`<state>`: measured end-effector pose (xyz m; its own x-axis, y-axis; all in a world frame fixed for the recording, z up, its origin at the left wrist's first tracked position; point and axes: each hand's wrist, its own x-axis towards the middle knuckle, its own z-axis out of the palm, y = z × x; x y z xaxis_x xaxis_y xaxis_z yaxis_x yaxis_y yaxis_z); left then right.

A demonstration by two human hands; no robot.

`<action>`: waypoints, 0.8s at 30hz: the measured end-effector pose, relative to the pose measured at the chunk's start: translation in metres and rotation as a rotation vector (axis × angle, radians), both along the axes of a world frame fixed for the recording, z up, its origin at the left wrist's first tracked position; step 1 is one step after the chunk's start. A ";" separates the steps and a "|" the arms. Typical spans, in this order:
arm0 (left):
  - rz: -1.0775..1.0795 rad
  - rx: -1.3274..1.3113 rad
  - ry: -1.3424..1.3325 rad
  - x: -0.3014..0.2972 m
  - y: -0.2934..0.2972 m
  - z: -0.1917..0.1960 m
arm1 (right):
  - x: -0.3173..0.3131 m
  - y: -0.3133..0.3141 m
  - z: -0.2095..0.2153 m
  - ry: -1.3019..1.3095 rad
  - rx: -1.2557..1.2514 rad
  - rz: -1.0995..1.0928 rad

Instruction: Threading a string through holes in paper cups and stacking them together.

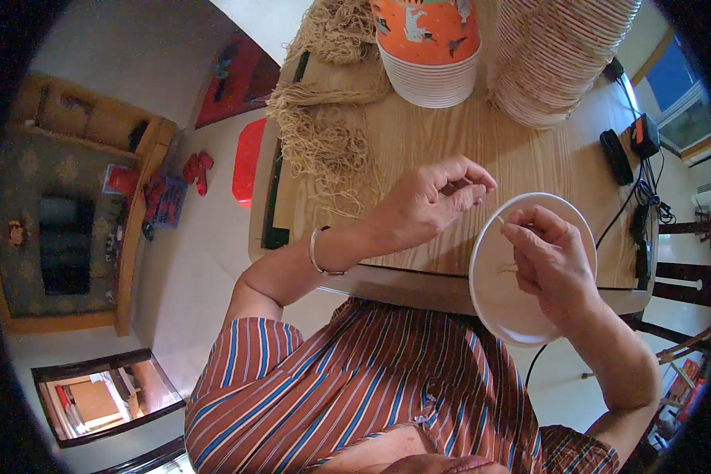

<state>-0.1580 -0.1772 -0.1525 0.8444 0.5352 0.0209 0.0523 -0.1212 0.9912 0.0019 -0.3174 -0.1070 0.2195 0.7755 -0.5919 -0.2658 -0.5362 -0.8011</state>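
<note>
A white round paper tub or lid (494,296) with a raised rim stands at the table's front edge; how deep it is, I cannot tell. My right hand (557,265) is closed in front of it, thumb and index finger pinching a short end of thin beige string (502,221). Another bit of string hangs below the curled fingers. Just left of the rim, my left hand (434,201) hovers over the table, thumb and fingertips drawn together; what lies between them, if anything, is too small to make out. Loose hanks of beige string (324,138) lie beyond my left forearm.
On the wooden table (442,138) stand a stack of orange-printed paper tubs (428,47) and a taller leaning stack of tubs (561,55) with string about them. Black cables and an adapter (645,134) lie along the right edge. A red stool (249,162) stands left of the table.
</note>
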 end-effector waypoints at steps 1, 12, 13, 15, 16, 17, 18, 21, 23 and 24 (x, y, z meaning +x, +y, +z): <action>0.000 0.078 0.014 -0.001 0.002 0.002 | -0.001 -0.002 0.000 0.011 0.050 -0.005; -0.227 0.853 -0.158 0.001 -0.002 0.034 | -0.011 -0.013 0.011 -0.236 0.329 0.076; -0.236 0.811 -0.135 0.000 -0.004 0.034 | -0.011 -0.012 0.011 -0.222 0.312 0.077; -0.213 0.738 -0.173 0.001 -0.007 0.029 | -0.012 -0.011 0.012 -0.206 0.295 0.077; -0.190 0.664 -0.213 0.002 -0.009 0.028 | -0.012 -0.011 0.012 -0.203 0.270 0.079; -0.192 0.664 -0.213 0.002 -0.010 0.027 | -0.012 -0.012 0.011 -0.200 0.245 0.082; -0.193 0.635 -0.206 0.001 -0.011 0.027 | -0.012 -0.012 0.011 -0.200 0.245 0.080; -0.198 0.629 -0.207 0.002 -0.010 0.026 | -0.013 -0.012 0.003 -0.214 0.276 0.042; -0.204 0.650 -0.218 0.003 -0.009 0.026 | -0.015 -0.012 -0.004 -0.393 0.390 0.022; -0.211 0.656 -0.219 0.004 -0.008 0.028 | -0.015 -0.013 -0.001 -0.394 0.389 0.020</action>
